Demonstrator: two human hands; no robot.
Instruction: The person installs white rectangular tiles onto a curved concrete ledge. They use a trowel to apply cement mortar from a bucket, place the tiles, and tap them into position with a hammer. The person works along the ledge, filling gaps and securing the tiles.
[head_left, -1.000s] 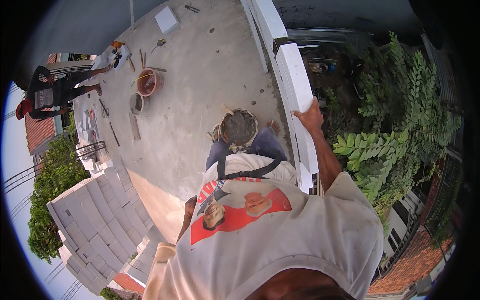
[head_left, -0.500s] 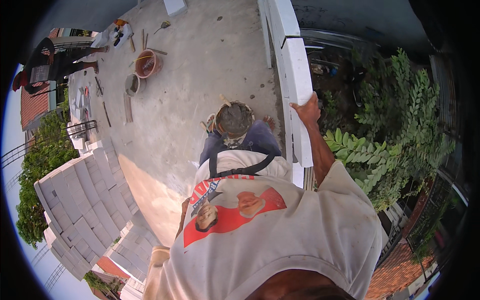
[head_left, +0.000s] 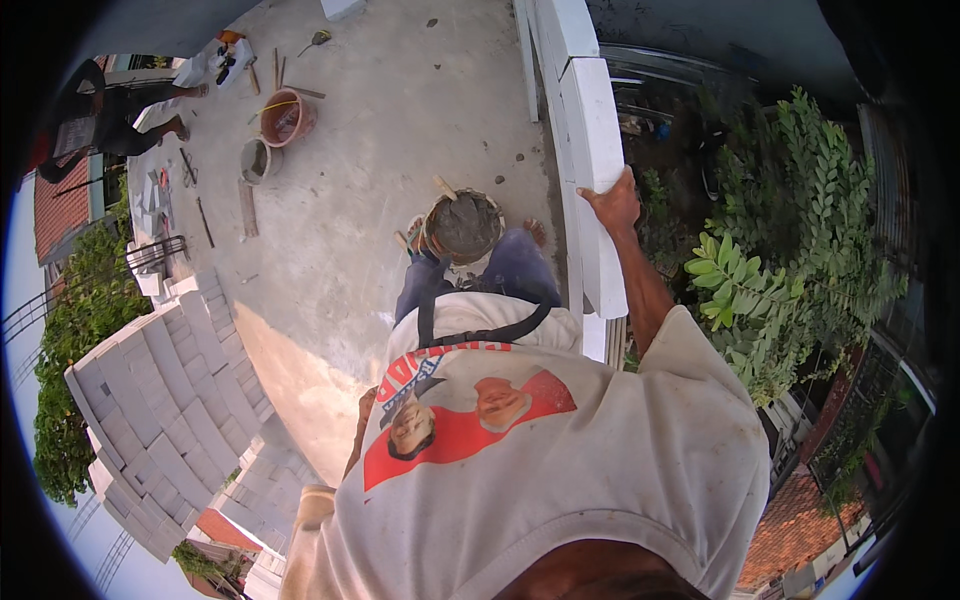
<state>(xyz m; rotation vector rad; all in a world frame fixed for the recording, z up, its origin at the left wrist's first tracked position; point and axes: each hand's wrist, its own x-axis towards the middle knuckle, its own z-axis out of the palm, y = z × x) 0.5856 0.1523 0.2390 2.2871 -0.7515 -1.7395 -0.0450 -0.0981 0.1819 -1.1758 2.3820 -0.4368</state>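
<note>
My right hand (head_left: 616,203) grips the top of a long white wall block (head_left: 597,155), thumb toward the floor side and fingers at the outer edge. Between my feet stands a bucket (head_left: 432,238) of wet grey mortar (head_left: 465,225). A light wooden handle (head_left: 445,188) sticks up at its far rim. Only a bit of my left hand (head_left: 366,402) shows beside my shirt, low at my left side. Its fingers are mostly hidden, so what it holds, if anything, cannot be made out.
An orange-brown tub (head_left: 287,118) and a grey bucket (head_left: 258,162) stand far left on the concrete floor (head_left: 360,130). Another person (head_left: 110,115) is beyond them. White blocks (head_left: 165,390) are stacked at left. Leafy branches (head_left: 800,230) grow outside the wall at right.
My view has shifted slightly, so the mortar bucket and floor items sit a little differently. My right hand stays on the wall block; the other person appears farther toward the left rim.
</note>
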